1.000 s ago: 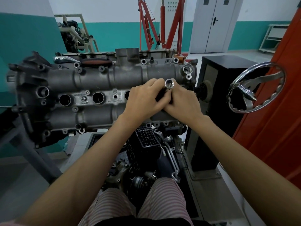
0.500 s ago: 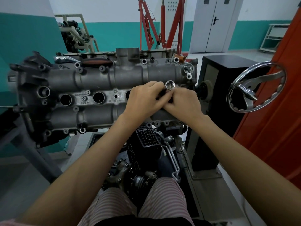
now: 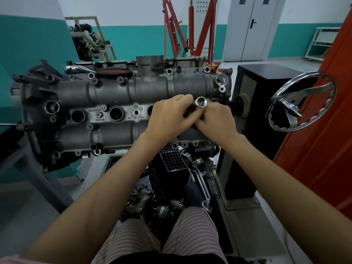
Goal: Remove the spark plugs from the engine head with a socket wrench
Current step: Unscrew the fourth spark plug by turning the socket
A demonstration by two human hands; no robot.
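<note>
Engine head [image 3: 118,96]: grey cast metal, being carried on a stand, lying across the left and middle of the scene. Three round plug wells [image 3: 116,113] are being shown open along its middle row; whether plugs are seated in them cannot be told.

Socket [image 3: 200,102]: chromed, open end being turned up toward the camera, being held over the right part of the engine head, at the right end of the well row. The tool below it is being hidden by the fingers.

Left hand [image 3: 168,117]: grip is being kept closed, fingers being curled round the dark shaft just under the socket.

Right hand [image 3: 217,119]: being pressed against the left hand, fingers being curled onto the same tool from the right.

Handle [image 3: 114,72]: dark with a red-brown band, being rested on the far edge of the engine head, left of middle.

Handwheel [image 3: 302,101]: chromed, being borne on the black cabinet [image 3: 253,82] at the right.

Hoist [image 3: 190,25]: red, being stood at the far wall beside a grey double door [image 3: 251,29].

Striped trousers [image 3: 190,231]: being seen at the near edge.
</note>
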